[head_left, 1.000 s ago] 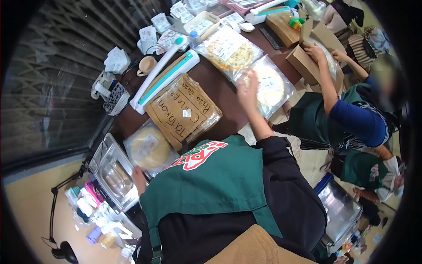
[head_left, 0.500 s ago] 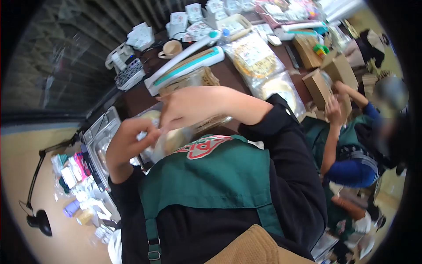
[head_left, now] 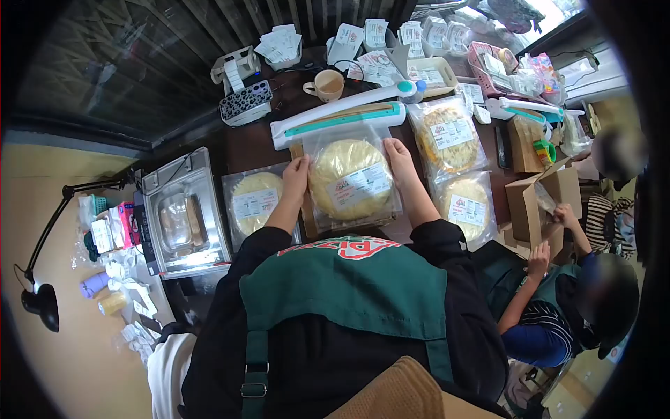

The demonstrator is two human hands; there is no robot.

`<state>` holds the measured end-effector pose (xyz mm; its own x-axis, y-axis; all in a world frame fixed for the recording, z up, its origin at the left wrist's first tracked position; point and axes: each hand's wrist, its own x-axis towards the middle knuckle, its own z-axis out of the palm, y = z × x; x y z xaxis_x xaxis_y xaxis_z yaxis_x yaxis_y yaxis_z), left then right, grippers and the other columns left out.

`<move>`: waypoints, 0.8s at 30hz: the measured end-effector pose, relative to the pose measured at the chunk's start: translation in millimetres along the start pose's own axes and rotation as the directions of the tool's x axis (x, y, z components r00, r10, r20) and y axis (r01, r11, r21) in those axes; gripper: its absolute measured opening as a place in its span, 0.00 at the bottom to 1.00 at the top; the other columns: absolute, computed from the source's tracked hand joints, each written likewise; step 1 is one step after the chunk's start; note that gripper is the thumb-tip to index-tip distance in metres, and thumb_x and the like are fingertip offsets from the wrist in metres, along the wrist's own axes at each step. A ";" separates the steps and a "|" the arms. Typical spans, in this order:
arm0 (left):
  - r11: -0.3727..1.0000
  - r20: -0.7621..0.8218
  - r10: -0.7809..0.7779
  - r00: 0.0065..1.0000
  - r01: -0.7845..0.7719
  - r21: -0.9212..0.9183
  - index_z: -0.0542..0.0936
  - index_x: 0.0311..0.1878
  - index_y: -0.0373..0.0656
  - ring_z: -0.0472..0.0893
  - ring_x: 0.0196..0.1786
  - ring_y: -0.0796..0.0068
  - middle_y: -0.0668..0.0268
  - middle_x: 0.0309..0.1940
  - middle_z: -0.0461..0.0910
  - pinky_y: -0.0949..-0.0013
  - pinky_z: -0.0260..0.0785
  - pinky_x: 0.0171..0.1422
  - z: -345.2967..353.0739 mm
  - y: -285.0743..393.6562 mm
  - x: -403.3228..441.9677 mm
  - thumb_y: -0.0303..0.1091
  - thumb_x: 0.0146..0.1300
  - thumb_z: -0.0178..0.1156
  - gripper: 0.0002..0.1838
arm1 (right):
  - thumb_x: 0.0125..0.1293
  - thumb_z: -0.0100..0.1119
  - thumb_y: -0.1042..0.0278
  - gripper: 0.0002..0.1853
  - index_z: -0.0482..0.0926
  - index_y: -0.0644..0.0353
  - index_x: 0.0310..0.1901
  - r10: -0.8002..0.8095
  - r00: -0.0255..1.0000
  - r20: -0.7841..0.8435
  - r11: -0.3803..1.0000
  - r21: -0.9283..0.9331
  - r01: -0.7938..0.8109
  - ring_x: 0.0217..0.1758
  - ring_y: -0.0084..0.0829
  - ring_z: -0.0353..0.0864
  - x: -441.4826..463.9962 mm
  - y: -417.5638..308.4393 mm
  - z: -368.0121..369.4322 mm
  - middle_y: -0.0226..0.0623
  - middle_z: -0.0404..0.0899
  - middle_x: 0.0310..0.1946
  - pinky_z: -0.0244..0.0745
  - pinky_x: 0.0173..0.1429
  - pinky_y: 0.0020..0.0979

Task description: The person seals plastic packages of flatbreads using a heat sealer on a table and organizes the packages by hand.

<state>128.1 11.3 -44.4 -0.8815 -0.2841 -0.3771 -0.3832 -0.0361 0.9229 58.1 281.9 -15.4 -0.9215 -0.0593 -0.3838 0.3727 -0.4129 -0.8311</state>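
My left hand (head_left: 296, 179) pinches the left edge of a clear bag with a round, pale labelled pizza (head_left: 351, 180). My right hand (head_left: 401, 162) grips the bag's upper right edge. The bag is held over a cardboard box (head_left: 308, 215), which it mostly hides. To the left lies another bagged pale pizza (head_left: 257, 202), partly behind my left forearm. On the right are a bagged pizza with toppings (head_left: 449, 137) and, below it, a bagged pale one (head_left: 465, 211).
Behind the bag lie white and teal sealers (head_left: 342, 123) and a mug (head_left: 328, 85). A metal tray (head_left: 183, 216) stands at left. At right, a co-worker's hands (head_left: 538, 261) are at an open carton (head_left: 523, 204). A black lamp (head_left: 42, 306) stands far left.
My hands have moved apart and now hold a bagged pizza upright between them. The view has turned, and the cardboard box is now mostly covered by the bag.
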 end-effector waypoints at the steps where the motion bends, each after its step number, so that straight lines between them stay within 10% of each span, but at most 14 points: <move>1: 0.964 -0.045 0.116 0.992 -0.102 0.247 0.83 0.45 0.45 0.82 0.39 0.64 0.66 0.47 0.82 0.61 0.73 0.39 4.0 16.6 -1.9 0.49 0.69 0.55 0.17 | 0.72 0.55 0.61 0.11 0.78 0.59 0.36 -0.068 0.998 -0.003 0.985 -0.159 0.067 0.30 0.16 0.73 10.4 10.0 -9.3 0.22 0.77 0.28 0.69 0.34 0.22; 5: 0.472 -0.050 0.627 0.778 -0.328 0.818 0.84 0.36 0.46 0.76 0.49 0.59 0.66 0.44 0.78 0.56 0.65 0.52 11.1 26.7 12.6 0.47 0.65 0.58 0.15 | 0.73 0.54 0.60 0.16 0.76 0.63 0.30 -0.360 0.933 -0.001 0.663 -0.704 0.255 0.22 0.22 0.65 35.3 14.5 -15.8 0.30 0.69 0.18 0.63 0.29 0.29; 10: 0.542 -0.207 0.536 0.818 -0.146 0.828 0.84 0.35 0.48 0.71 0.56 0.55 0.64 0.51 0.75 0.50 0.59 0.60 17.1 25.5 34.8 0.47 0.64 0.58 0.13 | 0.71 0.52 0.52 0.20 0.73 0.63 0.30 -0.408 0.911 -0.058 0.433 -0.891 0.138 0.29 0.55 0.74 62.2 14.4 0.8 0.53 0.75 0.25 0.70 0.34 0.43; 17: 0.817 -0.349 0.314 0.883 -0.064 0.573 0.76 0.51 0.43 0.69 0.58 0.53 0.58 0.53 0.73 0.48 0.56 0.62 7.3 18.8 49.6 0.49 0.62 0.60 0.22 | 0.67 0.57 0.57 0.16 0.75 0.60 0.27 -0.643 0.762 0.073 0.253 -0.919 0.301 0.25 0.48 0.77 59.3 -16.0 30.2 0.45 0.76 0.22 0.70 0.30 0.44; 20: 0.575 -0.020 0.672 0.741 -0.505 0.644 0.70 0.56 0.39 0.68 0.60 0.50 0.53 0.54 0.71 0.45 0.56 0.63 19.5 36.4 11.9 0.48 0.61 0.61 0.27 | 0.61 0.63 0.68 0.08 0.76 0.57 0.26 -0.714 0.562 0.417 0.035 -0.781 0.623 0.23 0.43 0.76 39.0 -50.3 52.0 0.39 0.74 0.19 0.70 0.30 0.43; 22: 0.375 0.368 0.620 0.692 -0.674 0.636 0.70 0.59 0.36 0.65 0.67 0.49 0.50 0.61 0.69 0.43 0.51 0.70 40.7 67.1 -18.1 0.47 0.62 0.58 0.29 | 0.60 0.63 0.69 0.07 0.76 0.56 0.27 -0.724 0.350 0.595 -0.148 -0.629 0.763 0.26 0.43 0.77 38.5 -86.5 86.5 0.38 0.76 0.22 0.71 0.35 0.41; 24: 0.227 0.545 0.559 0.625 -0.748 0.624 0.66 0.65 0.35 0.58 0.73 0.52 0.50 0.67 0.63 0.44 0.43 0.75 65.6 52.0 -22.8 0.50 0.64 0.54 0.33 | 0.65 0.59 0.59 0.11 0.78 0.57 0.29 -0.682 0.389 0.619 -0.196 -0.668 0.718 0.32 0.43 0.80 64.3 -103.6 115.9 0.40 0.79 0.27 0.73 0.41 0.41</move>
<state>110.1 78.7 7.1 -0.9154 0.3247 0.2380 0.3999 0.8020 0.4438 -52.4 215.4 92.7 -0.6806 -0.3043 0.6665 -0.6619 0.6455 -0.3811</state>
